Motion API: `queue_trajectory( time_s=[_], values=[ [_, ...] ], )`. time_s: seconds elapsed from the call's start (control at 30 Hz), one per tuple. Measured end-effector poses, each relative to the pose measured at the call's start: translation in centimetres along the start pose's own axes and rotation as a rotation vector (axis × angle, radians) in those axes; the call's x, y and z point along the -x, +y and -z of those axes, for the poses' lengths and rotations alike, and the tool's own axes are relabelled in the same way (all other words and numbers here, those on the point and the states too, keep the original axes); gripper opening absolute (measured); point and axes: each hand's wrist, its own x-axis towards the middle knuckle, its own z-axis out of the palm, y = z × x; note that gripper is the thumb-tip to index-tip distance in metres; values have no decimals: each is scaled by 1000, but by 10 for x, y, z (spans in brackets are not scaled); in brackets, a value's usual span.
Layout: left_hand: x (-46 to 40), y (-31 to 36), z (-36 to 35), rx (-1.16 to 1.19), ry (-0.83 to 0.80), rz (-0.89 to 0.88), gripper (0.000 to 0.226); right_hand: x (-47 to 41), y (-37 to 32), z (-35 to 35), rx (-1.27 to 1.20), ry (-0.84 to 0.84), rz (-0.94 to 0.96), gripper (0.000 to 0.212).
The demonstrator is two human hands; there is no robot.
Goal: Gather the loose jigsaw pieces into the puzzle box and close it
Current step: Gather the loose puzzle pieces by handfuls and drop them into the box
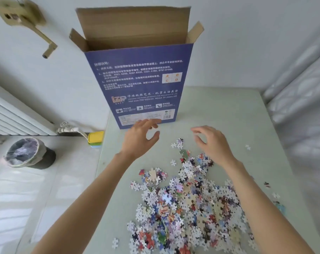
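In front of the upright open puzzle box [137, 79], left hand [137, 139] and right hand [213, 143] hover spread, empty, jigsaw pieces [188, 204] nearer.

box: the tall blue puzzle box [141, 85] stands up on the table, top flaps open
pieces: many loose jigsaw pieces [188, 202] lie in a messy pile in front of it

1. The tall puzzle box [141, 85] stands upright at the table's [219, 110] far edge, top flaps open, blocking that side.
2. Right of the box, bare tabletop gives open passage.
3. Nearer than the box, the jigsaw pieces [188, 198] crowd the surface.
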Motion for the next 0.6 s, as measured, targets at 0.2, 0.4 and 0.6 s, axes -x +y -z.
queue_trajectory(
  time_s=[0.2, 0.4, 0.6],
  values=[
    [41, 0, -99, -165, -719, 280, 108, 51, 69, -57, 185, -478, -388, 87],
    [84, 35, -158, -204, -935, 239, 122, 60, 78, -89, 118, -664, -403, 92],
    [105, 43, -166, -230, -841, 214, 102, 92, 61, -102, 231, -668, -120, 95]
  ],
)
